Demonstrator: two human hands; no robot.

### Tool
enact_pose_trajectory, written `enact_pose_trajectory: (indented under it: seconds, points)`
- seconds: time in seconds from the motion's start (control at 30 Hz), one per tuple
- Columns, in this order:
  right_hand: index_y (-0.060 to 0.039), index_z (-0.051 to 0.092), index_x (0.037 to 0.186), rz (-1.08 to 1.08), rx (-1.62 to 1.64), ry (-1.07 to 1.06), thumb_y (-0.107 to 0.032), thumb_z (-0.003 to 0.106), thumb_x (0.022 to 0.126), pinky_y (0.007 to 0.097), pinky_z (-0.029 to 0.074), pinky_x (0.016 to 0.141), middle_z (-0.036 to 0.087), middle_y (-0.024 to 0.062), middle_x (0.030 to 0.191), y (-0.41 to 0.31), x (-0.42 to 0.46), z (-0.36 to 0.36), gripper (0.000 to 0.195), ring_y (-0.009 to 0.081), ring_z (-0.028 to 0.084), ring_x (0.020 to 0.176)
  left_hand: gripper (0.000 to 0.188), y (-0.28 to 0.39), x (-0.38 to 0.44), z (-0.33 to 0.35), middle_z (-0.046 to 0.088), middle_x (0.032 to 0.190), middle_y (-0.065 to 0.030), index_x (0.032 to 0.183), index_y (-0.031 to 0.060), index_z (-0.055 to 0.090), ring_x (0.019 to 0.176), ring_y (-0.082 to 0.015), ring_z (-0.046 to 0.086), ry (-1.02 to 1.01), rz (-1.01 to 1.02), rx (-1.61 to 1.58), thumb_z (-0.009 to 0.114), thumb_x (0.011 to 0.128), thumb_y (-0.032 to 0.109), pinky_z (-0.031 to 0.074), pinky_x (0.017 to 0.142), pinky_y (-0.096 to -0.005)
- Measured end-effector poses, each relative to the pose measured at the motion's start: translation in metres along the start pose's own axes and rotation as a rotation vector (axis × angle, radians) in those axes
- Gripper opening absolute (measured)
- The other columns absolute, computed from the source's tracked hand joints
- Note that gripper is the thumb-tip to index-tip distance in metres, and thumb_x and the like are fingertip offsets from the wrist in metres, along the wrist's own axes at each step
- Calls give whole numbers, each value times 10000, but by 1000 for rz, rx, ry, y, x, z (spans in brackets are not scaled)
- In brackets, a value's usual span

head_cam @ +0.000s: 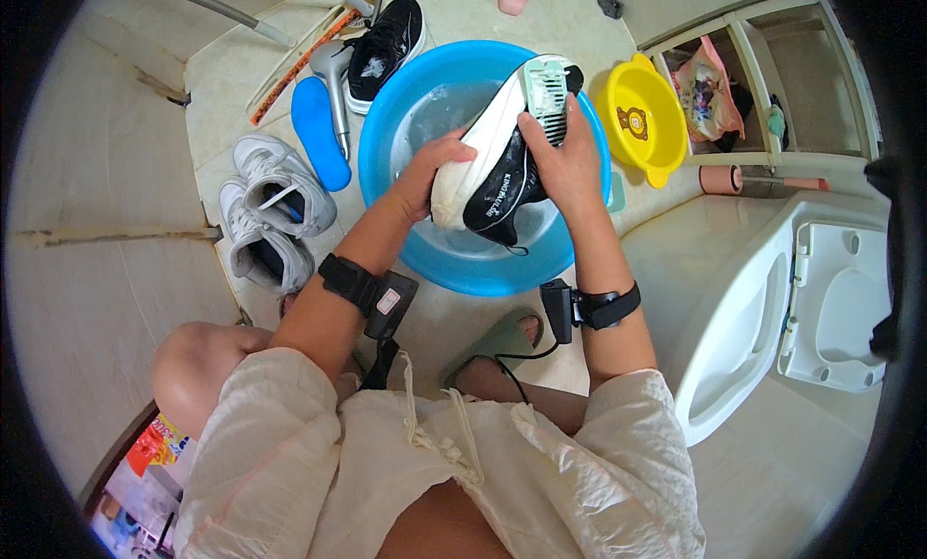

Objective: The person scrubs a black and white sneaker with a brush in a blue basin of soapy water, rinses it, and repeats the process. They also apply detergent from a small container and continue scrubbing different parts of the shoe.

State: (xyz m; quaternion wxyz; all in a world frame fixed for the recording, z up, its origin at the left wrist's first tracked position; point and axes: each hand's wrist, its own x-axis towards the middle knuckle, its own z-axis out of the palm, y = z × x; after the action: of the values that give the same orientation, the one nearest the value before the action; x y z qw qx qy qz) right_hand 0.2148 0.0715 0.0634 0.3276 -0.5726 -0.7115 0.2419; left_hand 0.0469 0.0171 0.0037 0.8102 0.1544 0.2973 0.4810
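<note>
Over a blue plastic basin (376,139) of sudsy water (434,124), a black sneaker with a thick white sole (481,150) is held on its side. The heel end is gripped by my left hand (429,169), thumb on the white sole. My right hand (568,153) holds a pale green plastic scrubbing brush (548,95) against the sneaker near its toe, and its thumb and palm lie by the black upper. The brush's bristles are mostly hidden. Sneaker and brush are both above the water.
Left of the basin are a black sneaker (384,52), a blue insole (319,135), a grey shower head (333,74) and white high-top sneakers (290,190). To the right stand a yellow basin (644,117), a white squat toilet or similar ceramic fixture (739,342) and a low cabinet (760,153).
</note>
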Motion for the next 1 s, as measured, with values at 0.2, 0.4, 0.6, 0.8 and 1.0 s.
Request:
enact_pose_trajectory:
  seconds: [0.2, 0.4, 0.6, 0.8, 1.0]
  points:
    - [64, 454, 1259, 137, -27, 108, -356, 692, 750, 363, 439, 894, 567, 249, 1122, -1, 6, -24, 702, 342, 575, 1019, 709, -1, -3, 0, 577, 1113, -195, 1345, 16, 375, 904, -269, 630, -20, -73, -94, 591, 714, 255, 535, 788, -348]
    - [45, 417, 1295, -163, -223, 109, -357, 647, 802, 397, 422, 886, 523, 262, 1102, 20, 5, -23, 677, 375, 531, 1014, 706, -2, 0, -5, 576, 1116, -202, 1338, 0, 375, 911, -272, 630, -29, -101, -87, 589, 717, 259, 533, 800, -354]
    - [3, 441, 1297, -9, -199, -24, -357, 675, 775, 403, 443, 879, 561, 248, 1075, 25, -2, -17, 676, 374, 542, 1016, 691, -10, -1, -4, 580, 1108, -203, 1324, 0, 390, 898, -268, 635, -8, -72, -76, 595, 724, 272, 541, 774, -352]
    - [17, 502, 1243, -218, -340, 40, -383, 683, 752, 366, 458, 867, 591, 227, 1102, 55, -3, -17, 659, 320, 599, 975, 682, -7, 5, -10, 589, 1086, -208, 1321, 2, 394, 894, -270, 636, -46, -131, -68, 586, 729, 279, 542, 768, -355]
    - [34, 514, 1193, 542, 962, -59, -321, 499, 911, 287, 531, 667, 634, 199, 1058, 76, 6, -52, 454, 208, 648, 776, 683, -12, 3, -16, 603, 1054, -206, 1314, -4, 401, 853, -275, 642, -30, -123, -69, 582, 724, 289, 542, 760, -355]
